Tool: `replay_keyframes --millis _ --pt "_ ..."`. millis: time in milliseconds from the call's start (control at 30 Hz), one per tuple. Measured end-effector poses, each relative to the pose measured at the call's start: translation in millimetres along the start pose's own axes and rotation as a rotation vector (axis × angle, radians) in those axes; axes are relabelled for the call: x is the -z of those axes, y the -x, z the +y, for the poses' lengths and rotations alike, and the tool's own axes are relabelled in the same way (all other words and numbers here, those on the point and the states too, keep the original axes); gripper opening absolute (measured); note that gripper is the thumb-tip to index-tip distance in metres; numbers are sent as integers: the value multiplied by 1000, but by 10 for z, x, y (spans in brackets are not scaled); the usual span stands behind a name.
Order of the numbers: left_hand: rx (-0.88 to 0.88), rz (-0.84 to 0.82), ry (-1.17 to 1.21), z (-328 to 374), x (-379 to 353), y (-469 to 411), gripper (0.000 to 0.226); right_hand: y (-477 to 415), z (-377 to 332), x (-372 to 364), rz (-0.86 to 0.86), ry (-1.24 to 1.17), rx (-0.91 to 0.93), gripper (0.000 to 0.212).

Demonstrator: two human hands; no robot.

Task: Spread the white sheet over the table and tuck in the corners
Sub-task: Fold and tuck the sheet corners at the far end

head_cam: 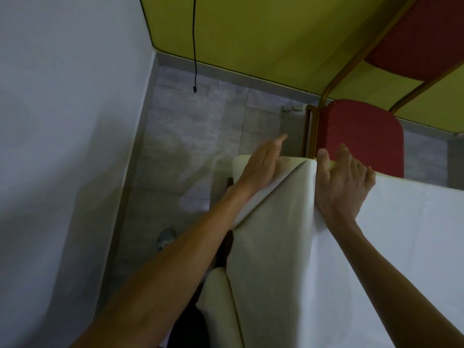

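Leftmost, plain grey wall (62, 146) down to a tiled floor (200, 136); farther back, a black cord (194, 46) dangling in front of a yellow-green wall (251, 33); low on the tiles, just beside the left forearm, a small pale shape (165, 238), too blurred to name; next, left hand (261, 162) laid flat with fingers straight and close together, palm pressed against the hanging end of the white sheet (401, 247), right over the diagonal fold running up to the corner; nothing clasped there, only cloth pushed flat under an outstretched hand; sheet draped over the whole top and down the near end, table itself hidden beneath; corner ridge of the cloth standing between the two hands; then right hand (344, 182) spread on the sheet's top at the far edge, thumb stretched along that ridge, fingers splayed and loose, touching the cloth without pinching it; cannot tell whether the fingertips hook over the far edge; beyond the corner and just behind this hand, a red chair (361, 131) with a gold frame (311, 131); smooth white cloth on out to the right.
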State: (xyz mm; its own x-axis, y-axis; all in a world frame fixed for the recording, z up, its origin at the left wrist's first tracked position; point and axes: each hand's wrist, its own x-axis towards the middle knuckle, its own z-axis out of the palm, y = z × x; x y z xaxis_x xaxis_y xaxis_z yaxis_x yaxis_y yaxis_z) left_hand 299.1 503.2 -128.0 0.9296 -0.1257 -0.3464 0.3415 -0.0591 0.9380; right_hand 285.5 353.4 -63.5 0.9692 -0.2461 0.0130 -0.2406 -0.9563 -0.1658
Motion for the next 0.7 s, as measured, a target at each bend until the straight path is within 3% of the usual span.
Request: replay_keyframes --millis 100,200,533,700 --pt "-185 -117 -32 330 -114 -27 51 1 -8 11 4 -22 4 70" --pt "-158 -210 -11 404 -328 -19 54 16 -17 56 9 -83 52 83" --pt "-105 -3 -19 -164 -440 50 56 52 -31 109 -51 -116 122 85" --pt "-45 15 -80 -541 -434 66 54 37 -25 100 -72 -103 104 83"
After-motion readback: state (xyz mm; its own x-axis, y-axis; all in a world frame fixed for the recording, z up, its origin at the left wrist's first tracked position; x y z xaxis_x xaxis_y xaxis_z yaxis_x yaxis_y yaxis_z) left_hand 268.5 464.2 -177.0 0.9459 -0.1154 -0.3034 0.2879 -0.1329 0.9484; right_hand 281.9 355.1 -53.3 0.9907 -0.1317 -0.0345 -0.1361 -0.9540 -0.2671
